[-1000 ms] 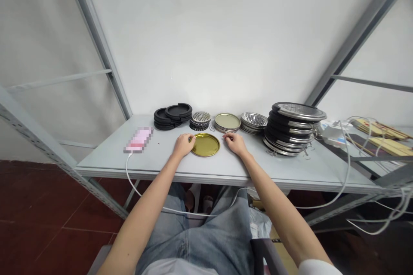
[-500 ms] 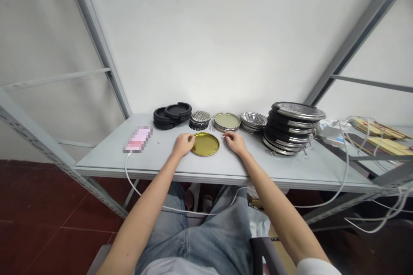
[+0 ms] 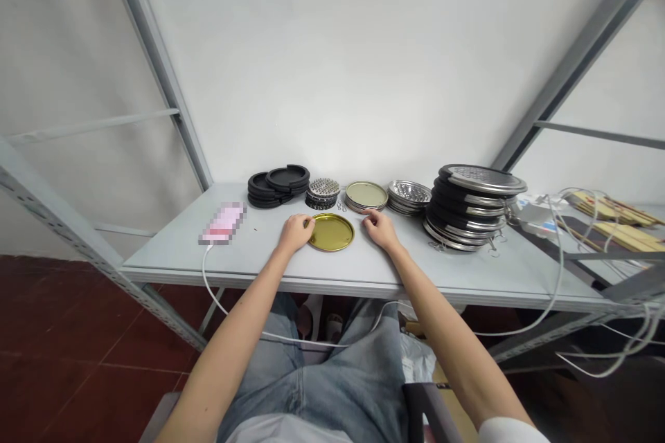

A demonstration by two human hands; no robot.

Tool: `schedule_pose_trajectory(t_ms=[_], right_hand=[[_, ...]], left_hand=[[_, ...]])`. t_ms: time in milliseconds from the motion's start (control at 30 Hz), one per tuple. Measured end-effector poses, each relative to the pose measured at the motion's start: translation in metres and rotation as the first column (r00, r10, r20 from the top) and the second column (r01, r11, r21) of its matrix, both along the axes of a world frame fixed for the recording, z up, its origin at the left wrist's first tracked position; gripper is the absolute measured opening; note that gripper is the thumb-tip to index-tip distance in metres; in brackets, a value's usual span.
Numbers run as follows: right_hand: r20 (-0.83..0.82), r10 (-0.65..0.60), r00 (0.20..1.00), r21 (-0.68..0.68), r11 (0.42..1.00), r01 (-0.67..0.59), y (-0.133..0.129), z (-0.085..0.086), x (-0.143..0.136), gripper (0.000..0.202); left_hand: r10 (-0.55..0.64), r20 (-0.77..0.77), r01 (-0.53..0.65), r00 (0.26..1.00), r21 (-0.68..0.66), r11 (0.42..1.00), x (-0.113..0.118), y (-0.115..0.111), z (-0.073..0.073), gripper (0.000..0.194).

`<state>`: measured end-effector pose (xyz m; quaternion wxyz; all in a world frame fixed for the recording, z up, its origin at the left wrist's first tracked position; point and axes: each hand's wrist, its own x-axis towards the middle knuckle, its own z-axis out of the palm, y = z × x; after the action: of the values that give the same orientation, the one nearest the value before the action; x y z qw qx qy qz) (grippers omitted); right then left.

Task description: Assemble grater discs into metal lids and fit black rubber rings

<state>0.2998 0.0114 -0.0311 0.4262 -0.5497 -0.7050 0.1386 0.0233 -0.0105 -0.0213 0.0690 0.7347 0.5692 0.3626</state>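
A shiny gold metal disc (image 3: 332,232) with a raised rim lies on the grey table in front of me. My left hand (image 3: 296,232) has its curled fingers on the disc's left edge; the thumb side meets the rim. To the right of the disc, apart from it, is my right hand (image 3: 379,228), low over the table. Its fingers are loosely bent, and I see nothing held in them. Just behind that hand stands a stack of pale, gold-rimmed discs (image 3: 366,194). Small metal clips (image 3: 341,207) lie behind the gold disc.
Along the back are black rings (image 3: 279,183), spiked metal discs (image 3: 323,188), grater discs (image 3: 409,192) and a tall stack of black-rimmed graters (image 3: 470,204). A blurred pink phone (image 3: 223,223) on a white cable lies left. Metal shelf posts (image 3: 156,62) flank the table.
My right hand has shifted slightly, its fingers reaching a little toward the pale discs. My left hand and the gold disc stay in place.
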Motion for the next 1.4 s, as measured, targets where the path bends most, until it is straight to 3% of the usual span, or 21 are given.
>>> schedule_pose_trajectory(t_ms=[300,600,800,1000,1133,1267,1400], right_hand=[[-0.035,0.013,0.999,0.002,1.0,-0.013,0.001,-0.002,0.001,0.039],[-0.009,0.03,1.0,-0.015,0.999,-0.03,0.0,0.002,0.0,0.026],[0.016,0.102,0.995,-0.003,0.995,-0.102,-0.003,0.003,-0.002,0.026],[0.175,0.184,0.967,0.048,0.98,-0.195,-0.007,0.007,-0.005,0.032],[0.247,0.235,0.94,0.06,0.964,-0.257,-0.01,0.01,-0.006,0.04],[0.255,0.226,0.94,0.042,0.969,-0.244,-0.013,0.012,-0.007,0.05],[0.251,0.233,0.939,0.008,0.97,-0.243,-0.013,0.013,-0.008,0.041]], left_hand=[[0.01,-0.01,-0.01,1.0,-0.008,1.0,0.001,-0.001,0.001,0.022],[-0.021,-0.002,0.021,1.0,-0.006,1.0,0.002,-0.003,0.002,0.025],[-0.14,-0.121,0.137,0.983,-0.032,0.99,0.004,-0.011,0.006,0.078],[-0.264,-0.248,0.244,0.932,-0.107,0.964,0.009,-0.016,0.011,0.099],[-0.298,-0.242,0.28,0.923,-0.109,0.954,0.009,-0.016,0.014,0.098],[-0.281,-0.228,0.278,0.933,-0.046,0.96,0.009,-0.017,0.015,0.089],[-0.223,-0.219,0.217,0.95,-0.051,0.975,0.01,-0.016,0.012,0.082]])
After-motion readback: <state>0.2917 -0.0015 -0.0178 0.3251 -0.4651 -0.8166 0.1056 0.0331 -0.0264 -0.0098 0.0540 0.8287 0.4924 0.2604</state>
